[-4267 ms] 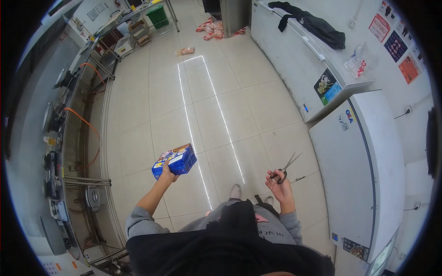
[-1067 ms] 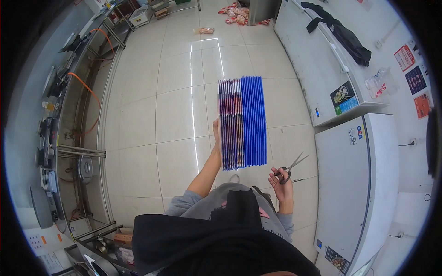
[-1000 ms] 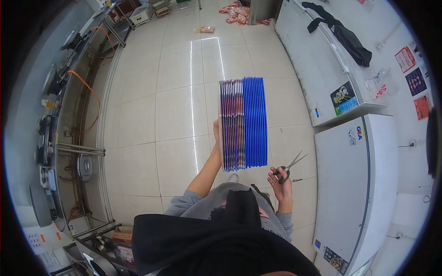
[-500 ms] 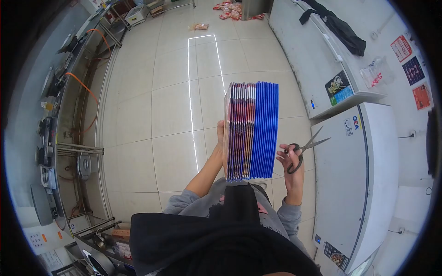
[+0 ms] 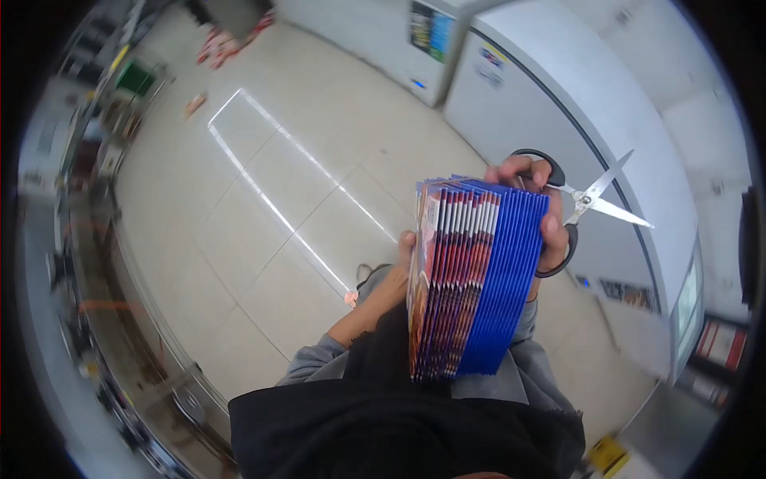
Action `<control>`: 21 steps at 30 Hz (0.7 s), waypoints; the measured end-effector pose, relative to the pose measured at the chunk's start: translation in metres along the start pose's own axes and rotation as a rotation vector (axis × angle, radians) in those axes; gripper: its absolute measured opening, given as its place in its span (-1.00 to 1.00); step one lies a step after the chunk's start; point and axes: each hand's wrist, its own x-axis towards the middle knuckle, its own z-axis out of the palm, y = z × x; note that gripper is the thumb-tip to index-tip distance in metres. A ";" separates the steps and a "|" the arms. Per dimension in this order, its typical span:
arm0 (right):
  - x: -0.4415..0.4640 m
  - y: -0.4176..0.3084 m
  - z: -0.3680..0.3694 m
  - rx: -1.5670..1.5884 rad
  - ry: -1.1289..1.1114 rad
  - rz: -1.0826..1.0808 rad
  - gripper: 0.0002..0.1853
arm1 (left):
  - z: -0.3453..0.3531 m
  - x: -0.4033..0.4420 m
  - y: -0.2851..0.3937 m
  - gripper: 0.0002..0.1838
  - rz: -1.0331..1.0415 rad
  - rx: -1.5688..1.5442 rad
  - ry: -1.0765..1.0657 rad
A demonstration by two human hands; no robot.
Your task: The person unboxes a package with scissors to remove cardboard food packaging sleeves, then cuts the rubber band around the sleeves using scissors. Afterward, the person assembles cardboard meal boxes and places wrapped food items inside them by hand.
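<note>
A thick stack of flat printed packs, several with blue edges on the right and red-brown patterned ones on the left, is held upright before my body. My left hand grips its left side, with most fingers hidden behind it. At the upper right corner, my right hand presses its fingers against the blue packs. That same hand carries black-handled scissors, fingers through the loops, blades spread and pointing right, away from the stack.
A white freezer stands close on my right, with a chest-type unit beyond it. Metal shelving with cookware runs along the left. Red-and-white bags and a small packet lie on the tiled floor.
My view has turned right. My right hand, with the scissors, has come up from beside the stack to touch its upper right corner. The stack is now slightly tilted and nearer the freezer.
</note>
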 end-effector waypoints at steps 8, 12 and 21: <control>-0.065 -0.066 -0.106 -0.010 0.456 -0.153 -0.63 | 0.038 0.069 -0.039 -0.15 -0.585 0.665 -0.062; -0.089 -0.081 -0.130 -0.042 0.609 -0.240 -0.66 | 0.119 0.142 -0.024 -0.11 -0.252 0.494 -0.190; -0.057 -0.051 -0.096 -0.263 1.066 -0.357 -0.68 | 0.242 0.175 0.016 0.03 -0.330 1.389 -0.988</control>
